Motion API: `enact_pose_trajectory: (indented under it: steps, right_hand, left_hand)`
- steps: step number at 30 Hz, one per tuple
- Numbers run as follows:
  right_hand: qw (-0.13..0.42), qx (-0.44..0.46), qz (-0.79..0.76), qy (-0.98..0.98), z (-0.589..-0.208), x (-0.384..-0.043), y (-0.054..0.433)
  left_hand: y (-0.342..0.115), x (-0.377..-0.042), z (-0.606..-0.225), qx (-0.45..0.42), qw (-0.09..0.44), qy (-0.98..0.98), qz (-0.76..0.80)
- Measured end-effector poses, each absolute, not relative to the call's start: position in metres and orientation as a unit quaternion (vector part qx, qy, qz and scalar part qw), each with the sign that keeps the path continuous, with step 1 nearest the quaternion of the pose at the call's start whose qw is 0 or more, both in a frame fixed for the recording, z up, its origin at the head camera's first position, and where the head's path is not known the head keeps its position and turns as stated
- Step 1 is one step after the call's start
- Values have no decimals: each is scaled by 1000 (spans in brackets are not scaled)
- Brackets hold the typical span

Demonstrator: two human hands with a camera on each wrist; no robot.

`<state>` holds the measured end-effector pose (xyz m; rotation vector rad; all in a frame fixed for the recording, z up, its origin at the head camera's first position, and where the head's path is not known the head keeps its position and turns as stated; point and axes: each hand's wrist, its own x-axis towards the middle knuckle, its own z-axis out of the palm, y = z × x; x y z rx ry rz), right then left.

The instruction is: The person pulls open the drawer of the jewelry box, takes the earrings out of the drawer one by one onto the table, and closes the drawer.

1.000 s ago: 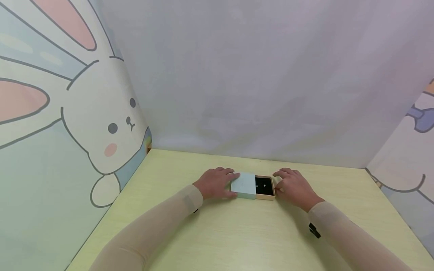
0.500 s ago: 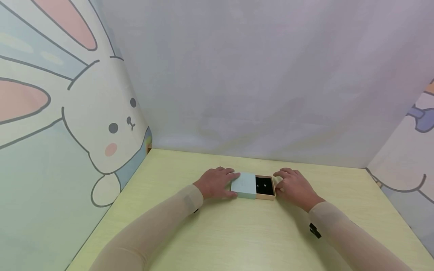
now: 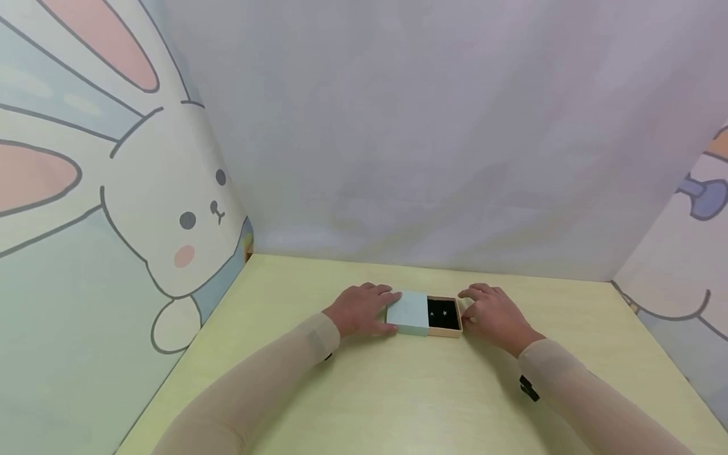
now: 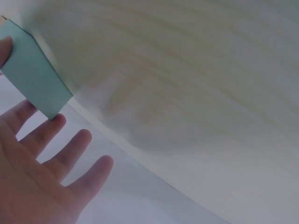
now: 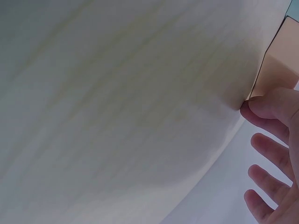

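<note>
A small drawer-style jewelry box lies on the table, with a pale mint sleeve [image 3: 409, 309] and a peach inner tray [image 3: 445, 332] drawn partway out to the right. On the tray's black insert [image 3: 443, 321] sit two tiny silver star-shaped pieces, probably earrings. My left hand [image 3: 362, 309] holds the sleeve at its left end, thumb on the near side and a finger on the top. In the left wrist view the mint end wall [image 4: 35, 70] shows between thumb and fingers. My right hand [image 3: 493, 318] pinches the tray's right end between thumb and forefinger [image 5: 264, 107], its other fingers apart from the box.
The box stands on a light wooden table [image 3: 364, 392], near its back edge. Behind it hangs a pale grey-lilac curtain [image 3: 409, 139]. At the left rises a panel [image 3: 159, 215] with a cartoon rabbit, and another printed panel [image 3: 677, 265] stands at the right.
</note>
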<state>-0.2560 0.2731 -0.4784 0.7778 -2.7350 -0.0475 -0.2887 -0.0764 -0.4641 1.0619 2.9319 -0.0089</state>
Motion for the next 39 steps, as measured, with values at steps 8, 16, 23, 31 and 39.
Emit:
enact_pose_trajectory:
  steps: [8, 16, 23, 31, 39]
  right_hand:
    - [149, 274, -9, -950, -479, -254, 273]
    - [141, 271, -2, -952, -478, -253, 274]
    - [146, 269, -8, -952, -475, -250, 274]
    - [137, 267, -10, -954, -475, -251, 276]
    - [147, 260, -11, -954, -476, -253, 277]
  left_hand:
    - [-76, -286, -466, 339, 17, 941, 0]
    - [-77, -288, -470, 337, 13, 941, -3]
    - [-77, -288, -468, 337, 13, 942, 0]
    - [-76, -287, -466, 338, 10, 941, -3]
    - [-76, -286, -464, 338, 6, 941, -4]
